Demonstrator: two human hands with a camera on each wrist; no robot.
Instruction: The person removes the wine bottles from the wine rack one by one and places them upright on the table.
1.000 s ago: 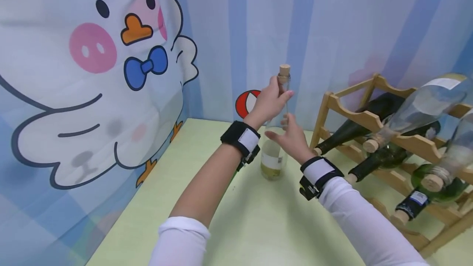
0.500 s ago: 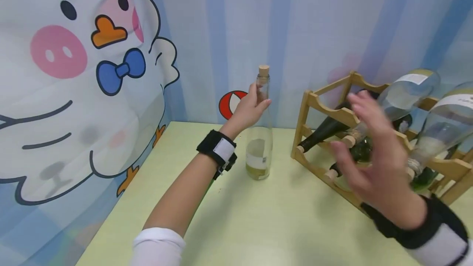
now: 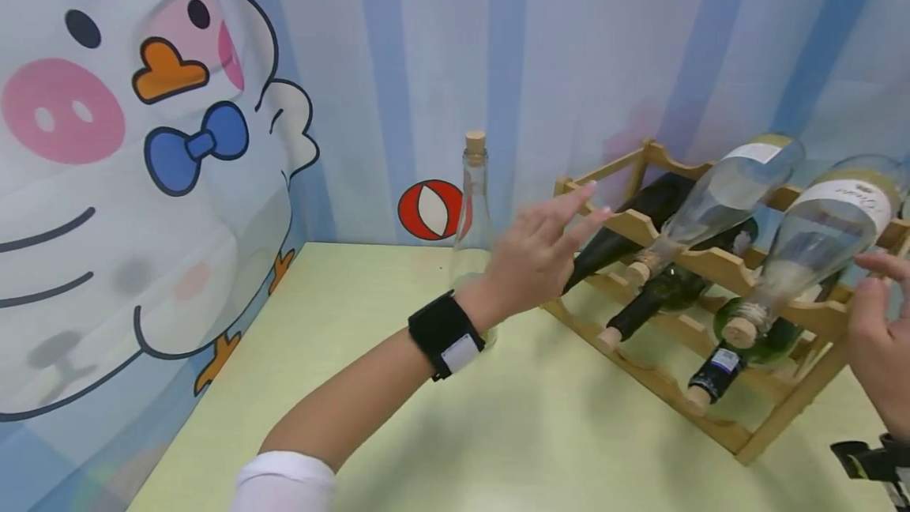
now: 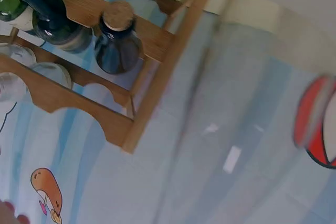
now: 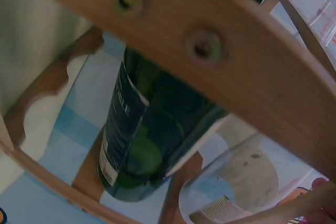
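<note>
A clear glass bottle [image 3: 475,235] with a cork stands upright on the table near the back wall, its lower part largely hidden by my left wrist. My left hand [image 3: 529,263] is off it, fingers stretched toward the left end of the wooden wine rack [image 3: 711,263]. At the rack's right end is my right hand [image 3: 881,338], cut by the frame edge, fingers slightly bent and holding nothing visible. Two clear corked bottles lie on the upper tier, one nearer the middle [image 3: 732,188] and one to the right [image 3: 828,220]. A green bottle [image 5: 152,129] fills the right wrist view.
Dark bottles [image 3: 654,204] and green ones [image 3: 668,291] lie in the rack with corked necks forward. Its front corner [image 3: 742,453] stands on the pale green table [image 3: 554,417]. A printed cloth [image 3: 590,62] hangs close behind.
Both hands have left the standing bottle's neck. The right hand went first, over to the rack's right end; the left then let go and moved right toward the rack. The view turned right.
</note>
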